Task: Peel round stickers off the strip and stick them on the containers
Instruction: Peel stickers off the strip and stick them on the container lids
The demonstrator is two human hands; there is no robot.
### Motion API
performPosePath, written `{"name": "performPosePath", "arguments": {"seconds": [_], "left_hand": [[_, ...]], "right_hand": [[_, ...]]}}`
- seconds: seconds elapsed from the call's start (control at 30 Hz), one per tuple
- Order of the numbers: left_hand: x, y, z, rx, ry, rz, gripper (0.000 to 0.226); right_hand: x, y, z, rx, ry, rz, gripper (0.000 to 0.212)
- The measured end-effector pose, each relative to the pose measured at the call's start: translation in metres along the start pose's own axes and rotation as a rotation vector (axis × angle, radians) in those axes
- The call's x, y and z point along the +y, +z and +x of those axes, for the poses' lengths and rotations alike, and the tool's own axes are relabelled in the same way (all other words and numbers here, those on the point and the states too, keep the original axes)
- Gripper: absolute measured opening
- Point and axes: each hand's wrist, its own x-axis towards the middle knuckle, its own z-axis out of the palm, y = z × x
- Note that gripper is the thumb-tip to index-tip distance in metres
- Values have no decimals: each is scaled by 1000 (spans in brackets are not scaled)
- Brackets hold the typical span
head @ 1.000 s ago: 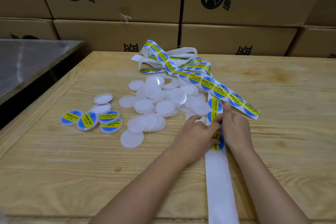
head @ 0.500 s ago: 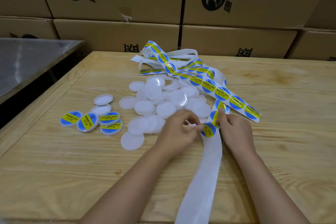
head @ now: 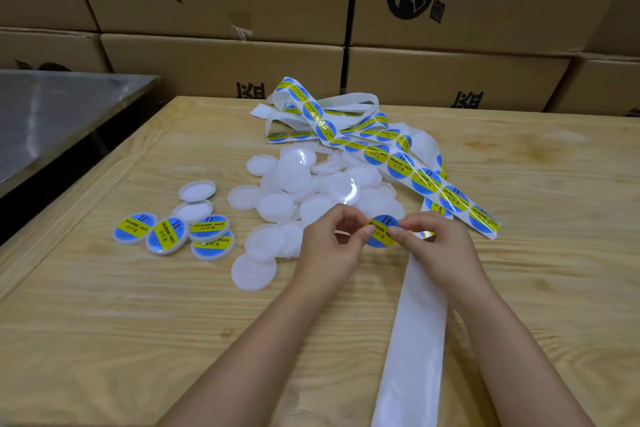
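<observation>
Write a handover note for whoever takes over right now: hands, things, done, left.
Hands: left hand and right hand both pinch one sticker by its edges; it looks free of the strip.
Things: the stickered part of the strip lies tangled behind and right of the pile; its bare liner runs toward the near edge.
Done: four labelled containers at the left.
Left: press this sticker onto a blank container; many blanks and many stickers remain.
</observation>
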Motion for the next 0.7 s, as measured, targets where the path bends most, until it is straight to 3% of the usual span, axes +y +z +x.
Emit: {"name": "performPosePath", "arguments": {"seconds": [0.1,0.17,0.23,0.3,0.37,0.47,0.63,0.7], "left_hand": [[0,3,-3,-18,5,19,23],[-3,4,-6,-88,16,123,47],[-10,5,-8,-187,104,413,54],[-13,3,-9,-261,272,783,47],[-10,1,-8,-267,401,953,34],[-7,0,-7,-176,442,759,7],[-2,-1,-1,-97,55,263,11],[3,0,2,-92,-195,-69,18]], "right_hand": [[1,2,1,72,29,55,12],[4,1,1,161,41,79,15],[5,-1,1,235,52,111,17],[7,-3,1,272,68,162,14],[9,-4,2,283,93,199,9],[7,-4,2,258,138,264,4],[-3,-9,3,176,220,444,11],[-8,-11,3,169,275,614,13]]}}
